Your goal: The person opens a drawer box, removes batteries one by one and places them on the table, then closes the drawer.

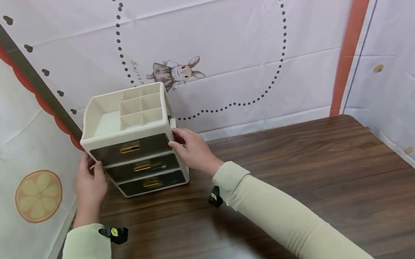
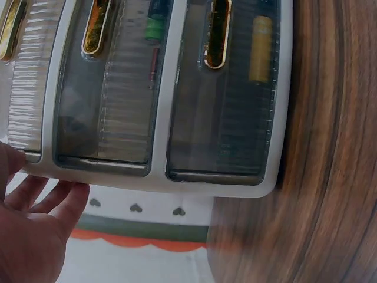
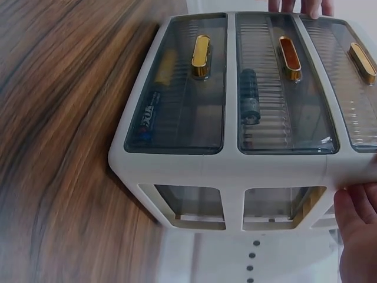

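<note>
A cream desktop drawer organizer (image 1: 129,136) stands on the wooden table, with three smoky clear drawer fronts and gold handles. My left hand (image 1: 89,182) grips its left side near the top drawer, thumb toward the front and fingers along the side. On the opposite side my right hand (image 1: 193,150) holds the upper right edge, thumb at the front corner. All drawers are closed. Through the bottom drawer front a yellow cylinder (image 2: 261,50) shows in the left wrist view. A dark cylindrical item (image 3: 250,97) lies inside the middle drawer in the right wrist view.
The organizer's open top tray (image 1: 106,124) has several compartments. Behind it hangs a white printed cloth (image 1: 225,43) with a rabbit and dotted lines, and similar cloth flanks the left and right. The brown wooden table (image 1: 303,177) extends to the right and toward me.
</note>
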Tool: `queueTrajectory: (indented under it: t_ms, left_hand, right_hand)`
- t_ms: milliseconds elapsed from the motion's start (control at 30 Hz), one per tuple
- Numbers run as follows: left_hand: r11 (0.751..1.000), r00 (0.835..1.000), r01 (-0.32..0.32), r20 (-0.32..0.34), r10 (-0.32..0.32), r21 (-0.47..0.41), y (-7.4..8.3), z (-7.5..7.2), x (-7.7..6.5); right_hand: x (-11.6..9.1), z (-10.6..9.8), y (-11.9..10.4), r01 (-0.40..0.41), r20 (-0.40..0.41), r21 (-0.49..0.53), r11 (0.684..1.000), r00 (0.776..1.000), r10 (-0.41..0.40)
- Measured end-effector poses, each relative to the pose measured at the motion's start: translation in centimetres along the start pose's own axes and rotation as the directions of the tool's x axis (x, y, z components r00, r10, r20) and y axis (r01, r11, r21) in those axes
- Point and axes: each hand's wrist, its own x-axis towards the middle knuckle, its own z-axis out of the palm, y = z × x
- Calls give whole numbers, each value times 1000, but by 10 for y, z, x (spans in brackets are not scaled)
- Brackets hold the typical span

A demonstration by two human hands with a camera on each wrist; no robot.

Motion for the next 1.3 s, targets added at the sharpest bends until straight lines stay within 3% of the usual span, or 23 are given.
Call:
queueTrajectory:
  t_ms: [267, 533, 933, 1300]
  left_hand:
    - [998, 998, -64, -1, 64, 29, 7, 22, -8]
    - [995, 996, -91, 7, 90, 48, 19, 36, -15]
    - [981, 982, -184, -41, 187, 66, 33, 61, -23]
    - [970, 971, -239, 6, 239, 36, 49, 84, -34]
  right_hand:
    - [-7, -19, 10, -36, -11, 22, 999, 999, 36]
    - [-11, -36, 24, -20, -35, 50, 999, 999, 21]
    - [-20, -64, 41, -15, -14, 89, 996, 1000, 16]
    - [-32, -94, 60, -18, -5, 86, 996, 1000, 18]
